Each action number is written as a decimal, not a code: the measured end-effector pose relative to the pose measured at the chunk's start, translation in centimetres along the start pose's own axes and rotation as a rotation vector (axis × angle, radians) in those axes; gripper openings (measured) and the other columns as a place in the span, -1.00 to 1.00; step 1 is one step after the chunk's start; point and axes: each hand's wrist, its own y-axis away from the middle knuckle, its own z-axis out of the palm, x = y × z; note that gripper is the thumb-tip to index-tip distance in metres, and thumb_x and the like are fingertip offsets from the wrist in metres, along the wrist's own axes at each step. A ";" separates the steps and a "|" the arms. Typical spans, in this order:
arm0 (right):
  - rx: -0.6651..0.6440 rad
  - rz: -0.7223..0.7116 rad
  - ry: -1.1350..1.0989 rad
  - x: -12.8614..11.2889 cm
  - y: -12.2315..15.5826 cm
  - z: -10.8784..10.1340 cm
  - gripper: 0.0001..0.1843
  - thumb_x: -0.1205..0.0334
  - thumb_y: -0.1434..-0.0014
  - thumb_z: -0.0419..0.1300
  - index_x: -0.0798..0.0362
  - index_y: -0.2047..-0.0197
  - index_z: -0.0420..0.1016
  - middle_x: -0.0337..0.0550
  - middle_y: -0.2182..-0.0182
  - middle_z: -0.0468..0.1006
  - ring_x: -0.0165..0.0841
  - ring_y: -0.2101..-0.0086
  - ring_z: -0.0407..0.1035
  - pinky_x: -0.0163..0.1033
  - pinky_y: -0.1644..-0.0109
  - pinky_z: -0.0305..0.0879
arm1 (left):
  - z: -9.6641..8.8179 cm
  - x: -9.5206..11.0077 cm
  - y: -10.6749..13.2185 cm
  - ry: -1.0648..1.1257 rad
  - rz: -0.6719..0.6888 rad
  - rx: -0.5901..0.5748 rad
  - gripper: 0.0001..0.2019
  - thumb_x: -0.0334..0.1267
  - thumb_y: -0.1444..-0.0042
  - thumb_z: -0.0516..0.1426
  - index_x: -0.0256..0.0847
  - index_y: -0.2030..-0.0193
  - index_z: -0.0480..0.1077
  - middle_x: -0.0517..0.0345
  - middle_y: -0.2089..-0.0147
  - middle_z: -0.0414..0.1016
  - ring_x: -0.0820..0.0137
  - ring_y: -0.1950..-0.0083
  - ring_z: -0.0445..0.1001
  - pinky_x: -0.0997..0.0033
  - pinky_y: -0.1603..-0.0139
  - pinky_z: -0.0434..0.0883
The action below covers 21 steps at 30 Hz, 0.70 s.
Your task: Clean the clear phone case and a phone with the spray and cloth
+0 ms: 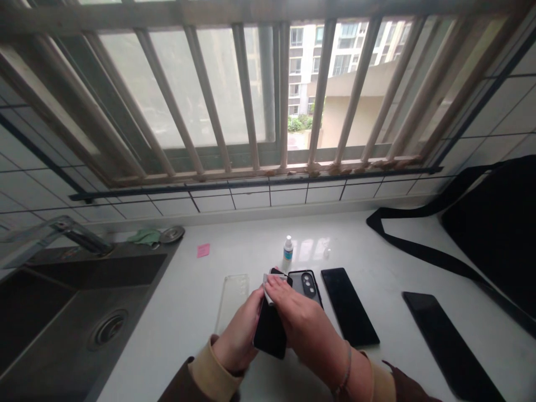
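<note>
Your left hand point(238, 338) is wrapped around the phone point(270, 329), held above the counter point(188, 312) just right of the sink point(62, 312). Your right hand point(301, 321) presses a cloth point(267, 285) flat on it. Push too hard and the phone could slip towards the sink.

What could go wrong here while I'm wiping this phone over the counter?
The phone is held above the counter only by your left hand while the right hand presses a cloth on it; it might slip and drop. The small spray bottle stands upright just beyond your hands, so a wide stroke could knock it over toward the phone case and the other phone. The sink is open at the left.
</note>
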 end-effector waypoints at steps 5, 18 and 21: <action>-0.040 -0.104 -0.042 -1.1 0.0 -0.2 -0.44 0.60 -0.34 0.01 0.24 -0.35 0.44 0.15 -0.32 0.50 -0.19 -0.36 0.34 -0.03 -0.47 0.30 | 0.6 0.7 0.0 0.000 -0.033 0.055 -0.69 -0.14 -0.41 0.13 -0.36 0.08 0.61 -0.15 0.13 0.72 0.16 0.01 0.69 0.24 -0.18 0.55; -0.267 -0.212 -0.499 -3.5 -1.2 -4.2 -0.60 0.47 -0.35 0.11 0.08 -0.19 0.52 -0.04 -0.18 0.66 -0.36 -0.24 0.50 -0.23 -0.45 0.30 | -0.1 3.0 -0.1 -0.169 -0.211 0.174 -0.29 0.19 -0.44 -0.07 -0.49 0.06 0.62 -0.23 0.37 0.65 0.21 0.40 0.63 0.30 0.31 0.60; -0.228 -0.021 -0.724 -3.5 -1.3 -4.6 -0.67 0.40 -0.41 0.11 0.02 -0.12 0.62 -0.11 -0.02 0.75 -0.33 -0.06 0.65 -0.26 -0.24 0.52 | 0.3 3.1 0.2 -0.120 -0.229 0.146 -0.29 0.19 -0.44 -0.05 -0.53 0.02 0.60 -0.27 0.37 0.65 0.17 0.36 0.65 0.27 0.25 0.61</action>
